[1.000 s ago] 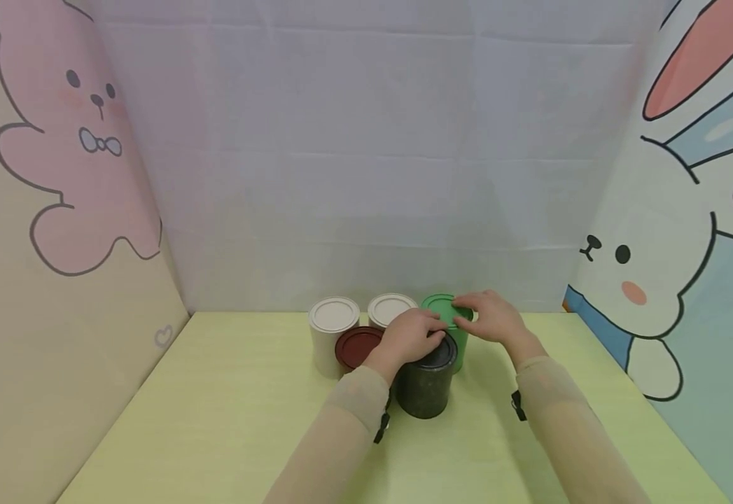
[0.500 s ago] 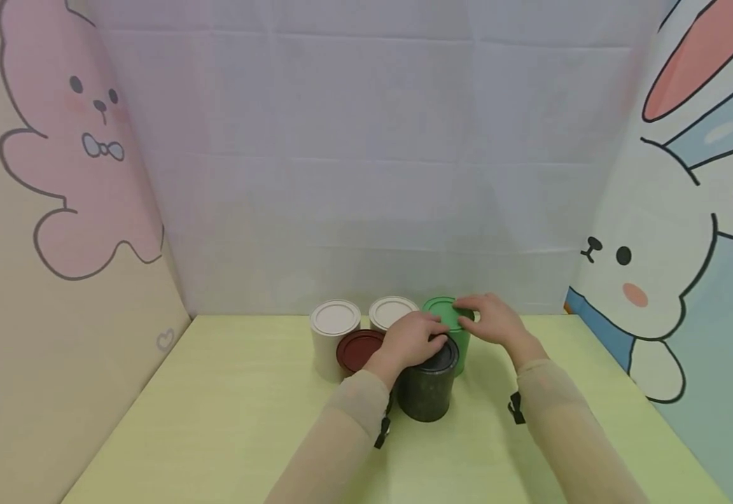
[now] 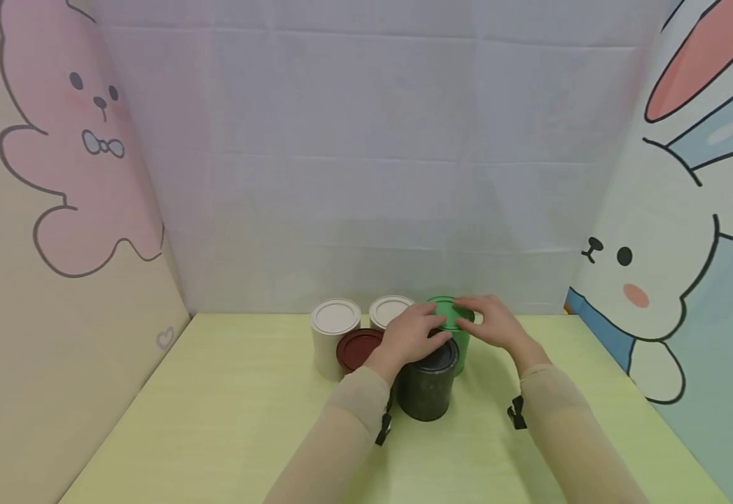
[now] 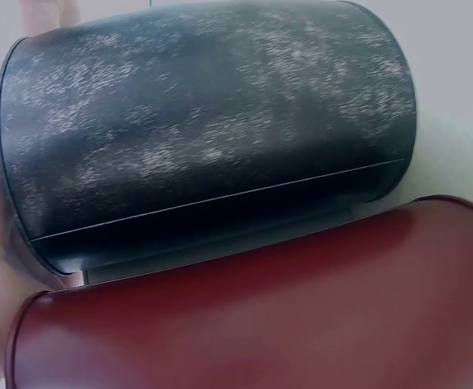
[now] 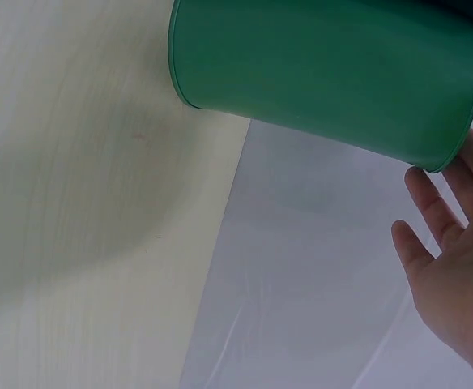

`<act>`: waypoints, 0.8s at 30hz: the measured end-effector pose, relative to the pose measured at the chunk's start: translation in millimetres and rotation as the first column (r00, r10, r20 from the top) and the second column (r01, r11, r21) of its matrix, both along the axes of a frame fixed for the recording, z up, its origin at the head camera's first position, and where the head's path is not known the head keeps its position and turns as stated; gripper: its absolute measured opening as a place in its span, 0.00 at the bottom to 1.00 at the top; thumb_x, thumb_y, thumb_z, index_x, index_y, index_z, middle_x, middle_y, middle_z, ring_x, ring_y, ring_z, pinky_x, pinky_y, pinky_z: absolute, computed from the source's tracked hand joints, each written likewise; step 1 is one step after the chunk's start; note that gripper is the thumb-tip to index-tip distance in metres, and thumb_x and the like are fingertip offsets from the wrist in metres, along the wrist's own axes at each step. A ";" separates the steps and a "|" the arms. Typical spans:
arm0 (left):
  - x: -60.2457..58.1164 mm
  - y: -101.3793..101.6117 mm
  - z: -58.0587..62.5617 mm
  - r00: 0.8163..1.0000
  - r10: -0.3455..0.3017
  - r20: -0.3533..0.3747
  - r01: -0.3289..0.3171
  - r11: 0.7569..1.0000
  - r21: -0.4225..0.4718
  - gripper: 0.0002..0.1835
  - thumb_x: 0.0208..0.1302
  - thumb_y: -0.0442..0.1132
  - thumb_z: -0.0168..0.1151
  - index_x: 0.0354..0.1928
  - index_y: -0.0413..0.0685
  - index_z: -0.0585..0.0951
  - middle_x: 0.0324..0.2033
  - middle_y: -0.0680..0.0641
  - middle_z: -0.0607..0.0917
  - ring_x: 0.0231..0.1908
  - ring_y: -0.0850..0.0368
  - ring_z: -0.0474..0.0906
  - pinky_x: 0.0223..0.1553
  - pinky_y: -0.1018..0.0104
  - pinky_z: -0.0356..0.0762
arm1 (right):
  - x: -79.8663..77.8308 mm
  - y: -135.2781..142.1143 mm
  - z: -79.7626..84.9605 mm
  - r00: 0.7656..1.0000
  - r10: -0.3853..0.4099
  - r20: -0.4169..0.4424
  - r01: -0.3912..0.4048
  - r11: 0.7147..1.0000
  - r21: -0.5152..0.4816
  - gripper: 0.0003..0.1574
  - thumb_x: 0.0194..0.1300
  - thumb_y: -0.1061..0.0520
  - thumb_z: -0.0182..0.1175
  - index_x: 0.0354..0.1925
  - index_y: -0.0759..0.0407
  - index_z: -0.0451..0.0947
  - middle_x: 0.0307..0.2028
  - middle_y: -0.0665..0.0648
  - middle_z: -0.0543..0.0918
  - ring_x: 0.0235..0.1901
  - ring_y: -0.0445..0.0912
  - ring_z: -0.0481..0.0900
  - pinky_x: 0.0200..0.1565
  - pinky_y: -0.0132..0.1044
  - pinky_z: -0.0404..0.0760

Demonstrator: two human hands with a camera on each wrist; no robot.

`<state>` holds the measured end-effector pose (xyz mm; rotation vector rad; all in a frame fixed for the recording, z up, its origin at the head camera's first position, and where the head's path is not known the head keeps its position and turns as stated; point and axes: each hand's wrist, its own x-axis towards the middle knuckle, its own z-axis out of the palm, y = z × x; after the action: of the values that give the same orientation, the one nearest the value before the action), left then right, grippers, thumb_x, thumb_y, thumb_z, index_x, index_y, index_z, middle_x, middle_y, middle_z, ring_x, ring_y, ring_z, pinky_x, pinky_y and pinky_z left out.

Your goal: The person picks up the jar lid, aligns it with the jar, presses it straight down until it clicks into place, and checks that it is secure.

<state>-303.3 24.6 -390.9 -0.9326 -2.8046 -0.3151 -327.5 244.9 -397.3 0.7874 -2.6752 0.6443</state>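
Note:
My left hand (image 3: 412, 332) lies over the top of the black can (image 3: 426, 388), its thumb near the lid's edge and its fingers reaching toward the green can (image 3: 462, 346). In the left wrist view, part of that hand shows at the ends of the black can (image 4: 212, 121) and dark red can (image 4: 269, 316). My right hand (image 3: 495, 320) rests its fingertips at the lid of the green can. Its fingers look loosely extended at the rim of the green can (image 5: 325, 73) in the right wrist view. Neither hand visibly wraps round a can.
Two white cans (image 3: 335, 317) stand in the back row, left of the green one. The dark red can (image 3: 358, 348) is in front of them, partly behind my left wrist. A pale fabric backdrop (image 3: 366, 175) rises behind the yellow table (image 3: 246, 420).
My left fingers have shifted slightly, parting from the thumb and moving a little over the green lid. My right hand stays nearly still, and the cans keep their places.

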 end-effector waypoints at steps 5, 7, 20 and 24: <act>-4.2 -0.5 0.2 0.999 0.014 0.029 -0.013 0.999 -0.047 0.27 0.75 0.60 0.47 0.69 0.60 0.73 0.70 0.48 0.68 0.68 0.53 0.64 0.64 0.59 0.67 | 0.1 -0.9 0.2 1.000 0.016 0.020 -0.016 1.000 -0.024 0.28 0.67 0.54 0.64 0.61 0.67 0.76 0.60 0.68 0.77 0.58 0.67 0.70 0.59 0.64 0.66; -5.7 -1.3 -0.4 1.000 0.005 0.029 -0.004 0.999 -0.051 0.27 0.75 0.60 0.47 0.69 0.60 0.74 0.69 0.48 0.69 0.67 0.54 0.66 0.64 0.59 0.68 | 0.1 -1.0 0.3 0.999 0.025 0.022 -0.024 0.999 -0.036 0.28 0.66 0.55 0.65 0.61 0.67 0.77 0.60 0.68 0.77 0.58 0.67 0.71 0.60 0.63 0.65; -9.5 -9.3 0.0 0.990 -0.070 0.122 0.060 0.995 0.082 0.21 0.74 0.57 0.51 0.63 0.64 0.80 0.69 0.43 0.69 0.70 0.49 0.62 0.68 0.58 0.61 | -3.6 1.6 2.4 0.994 0.068 0.082 -0.061 0.995 -0.082 0.30 0.65 0.55 0.66 0.61 0.70 0.76 0.59 0.70 0.77 0.60 0.67 0.73 0.60 0.61 0.69; -9.9 -10.2 -0.5 0.990 -0.064 0.126 0.055 0.996 0.073 0.21 0.74 0.57 0.52 0.63 0.64 0.80 0.70 0.44 0.69 0.70 0.50 0.62 0.68 0.58 0.61 | -4.8 0.9 3.0 0.993 0.062 0.098 -0.055 0.996 -0.072 0.31 0.65 0.54 0.66 0.61 0.70 0.75 0.59 0.70 0.77 0.60 0.66 0.73 0.61 0.60 0.69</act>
<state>-313.1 14.4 -391.4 -1.0164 -2.8632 -0.4944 -332.3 245.8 -394.3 0.8381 -2.7108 0.8069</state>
